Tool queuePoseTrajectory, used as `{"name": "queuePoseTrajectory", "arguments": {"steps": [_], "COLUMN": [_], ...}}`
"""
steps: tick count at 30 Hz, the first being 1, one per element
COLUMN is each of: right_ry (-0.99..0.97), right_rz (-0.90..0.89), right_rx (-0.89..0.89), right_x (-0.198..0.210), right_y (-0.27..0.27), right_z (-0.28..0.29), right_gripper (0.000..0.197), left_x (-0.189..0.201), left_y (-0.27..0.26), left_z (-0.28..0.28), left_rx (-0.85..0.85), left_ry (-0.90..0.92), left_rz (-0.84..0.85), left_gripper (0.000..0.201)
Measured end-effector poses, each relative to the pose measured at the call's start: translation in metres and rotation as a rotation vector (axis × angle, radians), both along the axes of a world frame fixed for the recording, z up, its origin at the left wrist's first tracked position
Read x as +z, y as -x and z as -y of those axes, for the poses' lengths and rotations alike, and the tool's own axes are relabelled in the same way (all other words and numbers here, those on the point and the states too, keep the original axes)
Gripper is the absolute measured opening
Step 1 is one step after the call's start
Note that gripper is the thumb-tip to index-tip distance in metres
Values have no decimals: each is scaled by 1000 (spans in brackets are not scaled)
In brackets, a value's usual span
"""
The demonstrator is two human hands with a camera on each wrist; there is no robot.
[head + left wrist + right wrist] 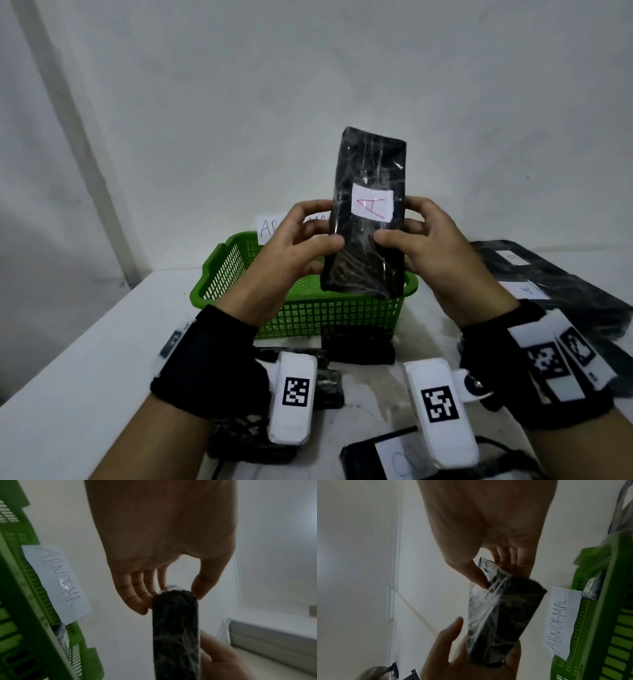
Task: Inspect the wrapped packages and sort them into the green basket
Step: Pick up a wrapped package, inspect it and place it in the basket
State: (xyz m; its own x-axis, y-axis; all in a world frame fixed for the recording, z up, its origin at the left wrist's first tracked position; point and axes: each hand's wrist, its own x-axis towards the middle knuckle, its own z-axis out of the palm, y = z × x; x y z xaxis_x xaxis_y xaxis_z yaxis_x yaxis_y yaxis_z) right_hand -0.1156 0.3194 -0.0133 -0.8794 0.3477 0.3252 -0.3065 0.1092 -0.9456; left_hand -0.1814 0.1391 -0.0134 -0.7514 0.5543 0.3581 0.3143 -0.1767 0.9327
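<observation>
Black plastic film, shiny and wrinkled, covers the wrapped package (364, 219) that both hands hold upright at chest height, its white label (372, 205) with a red letter "A" facing the wearer. The left hand (294, 240) grips the package's left edge, thumb on the front and fingers curled behind; the right hand (424, 240) mirrors it on the right edge, so the package is pinched between the two. From the left wrist view, the package (175, 635) shows edge-on between thumb and fingers. Directly behind and below the hands sits the green basket (308, 315), its far rim carrying a paper sign (559, 622) that reads "ABNORMAL" in the wrist views. At least one dark wrapped item (592, 588) seems to lie inside the basket already, though how many cannot be told. Nearer the wearer than the hands, several more black packages wait on the white table (68, 377): one just in front of the basket (358, 346), others under the left wrist (250, 442), one with a label under the right wrist (387, 459). To the right of the right hand lie larger flat black packages (565, 291) with labels. Judging from this, the sorting appears under way but far from finished: this package is being inspected and not yet placed, and many remain.
</observation>
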Motion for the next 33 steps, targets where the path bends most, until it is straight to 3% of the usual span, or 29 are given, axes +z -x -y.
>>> {"name": "queuePoseTrajectory", "arguments": {"steps": [4, 9, 13, 16, 20, 24, 28, 33], "right_ry": [-33, -71, -166, -127, -209, -333, -500, -287], "right_rz": [-71, -96, -135, -168, -277, -384, -299, -290], "right_rx": [-14, -3, 11, 33, -58, -60, 9, 238], "right_x": [1, -3, -1, 6, 3, 0, 1, 4], "right_y": [-1, 1, -2, -7, -4, -2, -5, -12], "right_z": [3, 5, 6, 8, 12, 9, 7, 11], "right_gripper": [64, 54, 44, 42, 24, 27, 28, 30], "left_x": [-1, -4, -3, -4, -5, 6, 11, 11], "left_y": [-4, -2, 1, 5, 4, -9, -14, -9], "left_z": [-3, -4, 1, 4, 3, 4, 2, 6], "left_rx": [126, 215, 278, 365, 395, 210, 154, 157], "left_ry": [63, 32, 112, 197, 277, 149, -35, -83], "left_rz": [-51, -153, -324, -459, -609, -479, -349, -401], "left_gripper": [53, 38, 43, 50, 56, 55, 25, 28]}}
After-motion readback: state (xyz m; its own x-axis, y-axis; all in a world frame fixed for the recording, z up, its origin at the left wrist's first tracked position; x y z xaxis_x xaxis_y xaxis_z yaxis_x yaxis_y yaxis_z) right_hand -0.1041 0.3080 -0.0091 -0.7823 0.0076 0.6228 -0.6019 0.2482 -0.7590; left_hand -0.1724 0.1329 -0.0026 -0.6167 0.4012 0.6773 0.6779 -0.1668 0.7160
